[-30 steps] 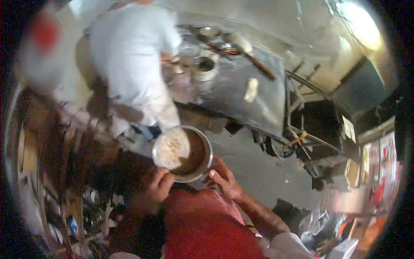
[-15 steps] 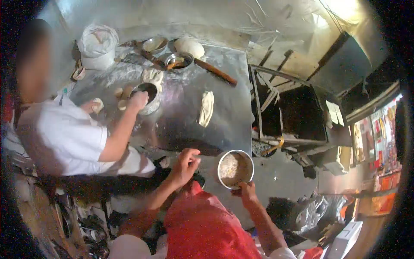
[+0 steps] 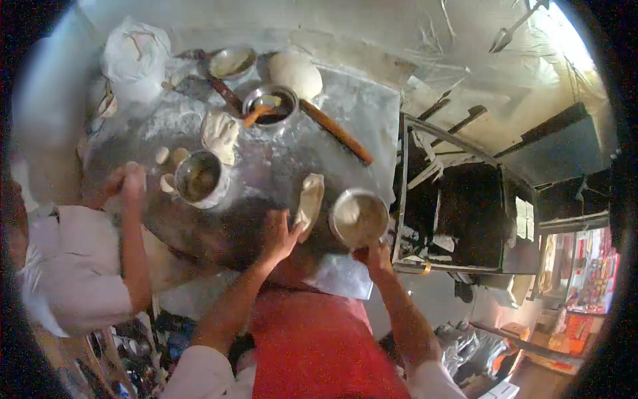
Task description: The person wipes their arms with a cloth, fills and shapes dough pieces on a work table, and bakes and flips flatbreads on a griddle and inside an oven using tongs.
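My right hand [image 3: 375,259] is closed around the near side of a round metal pot [image 3: 387,223], which is held over the table's right front. Pale contents lie inside the pot, blurred in this view. Close to the pot on its left is a long flattened strip of dough [image 3: 311,199] on the table. My left hand [image 3: 280,236] is at the near end of that strip, its thumb and fingers apart. The thumb appears to touch the dough; whether it presses on it I cannot tell.
A co-worker's hands [image 3: 127,179] come together at the left. Near them stand another metal pot [image 3: 216,189], dough pieces [image 3: 161,155] and folded dough [image 3: 219,136]. Farther back are a bowl of dark liquid [image 3: 292,110], a rolling pin [image 3: 339,133] and a dough mound [image 3: 296,76]. A dark metal frame [image 3: 399,199] stands right.
My right hand has brought the pot forward over the table. My left hand has reached forward to the dough strip. The co-worker's hand has left the other pot. My view has shifted.
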### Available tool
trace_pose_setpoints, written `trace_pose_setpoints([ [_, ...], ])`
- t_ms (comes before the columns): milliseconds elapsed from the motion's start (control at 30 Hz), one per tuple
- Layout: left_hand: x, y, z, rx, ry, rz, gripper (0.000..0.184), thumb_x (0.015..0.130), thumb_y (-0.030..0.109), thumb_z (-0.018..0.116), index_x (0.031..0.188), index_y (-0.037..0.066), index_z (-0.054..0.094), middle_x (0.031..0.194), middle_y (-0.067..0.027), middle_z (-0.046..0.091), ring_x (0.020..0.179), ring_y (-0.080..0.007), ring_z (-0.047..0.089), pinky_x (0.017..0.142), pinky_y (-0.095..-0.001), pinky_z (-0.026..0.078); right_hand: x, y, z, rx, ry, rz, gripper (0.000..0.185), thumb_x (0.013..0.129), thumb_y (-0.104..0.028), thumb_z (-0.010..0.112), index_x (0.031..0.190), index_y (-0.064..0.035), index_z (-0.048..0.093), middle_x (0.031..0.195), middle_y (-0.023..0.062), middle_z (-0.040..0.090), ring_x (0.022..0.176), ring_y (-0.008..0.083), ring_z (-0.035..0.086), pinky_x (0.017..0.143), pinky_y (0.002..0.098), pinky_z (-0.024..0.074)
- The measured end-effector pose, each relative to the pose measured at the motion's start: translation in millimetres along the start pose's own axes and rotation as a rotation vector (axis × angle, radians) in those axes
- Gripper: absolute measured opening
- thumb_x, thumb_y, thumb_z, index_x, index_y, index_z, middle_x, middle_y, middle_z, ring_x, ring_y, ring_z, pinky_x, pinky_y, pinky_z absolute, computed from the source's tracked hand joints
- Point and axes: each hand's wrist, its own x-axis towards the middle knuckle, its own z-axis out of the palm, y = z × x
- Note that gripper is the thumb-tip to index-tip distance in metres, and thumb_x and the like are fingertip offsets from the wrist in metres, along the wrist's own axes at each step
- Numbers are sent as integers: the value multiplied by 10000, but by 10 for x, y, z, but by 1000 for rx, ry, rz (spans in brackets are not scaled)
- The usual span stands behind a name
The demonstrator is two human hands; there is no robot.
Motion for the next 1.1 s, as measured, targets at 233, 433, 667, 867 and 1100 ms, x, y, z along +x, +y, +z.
trace_pose_setpoints([
  [233,383,486,340,180,-89,-121,339,840,310,670,925,16,525,982,-198,567,916,-357,562,806,-477,457,686,-340,195,56,-247,265,383,956,-404,572,1174,-90,579,933,92,663,869,219,651,794,378,524],
  [433,315,574,28,-1138,-612,-932,369,827,117,707,1118,0,512,1023,-87,596,832,-190,595,713,-339,516,717,-382,551,-45,-512,561,499,974,-470,526,1216,-36,573,1031,91,670,935,212,650,851,367,510],
  [667,33,771,-348,-860,-445,-851,335,877,152,673,1148,26,521,1011,-85,611,926,-195,608,837,-335,514,589,-238,876,136,-512,445,415,946,-353,612,1212,-35,590,1133,87,641,1068,221,596,929,402,472],
  [867,199,783,-704,-1368,-832,-992,429,929,335,541,1238,36,538,1036,-99,646,918,-230,647,828,-344,527,28,-832,1290,344,-359,266,259,906,-325,666,1011,-88,673,849,10,659,704,116,587,634,285,461],
  [1100,113,904,-1100,-1304,-965,-636,476,902,269,598,1294,15,509,1098,-132,673,976,-271,675,853,-379,541,-385,-874,1324,69,-344,174,249,879,-358,688,843,-113,663,621,-50,557,487,50,463,434,223,348],
])
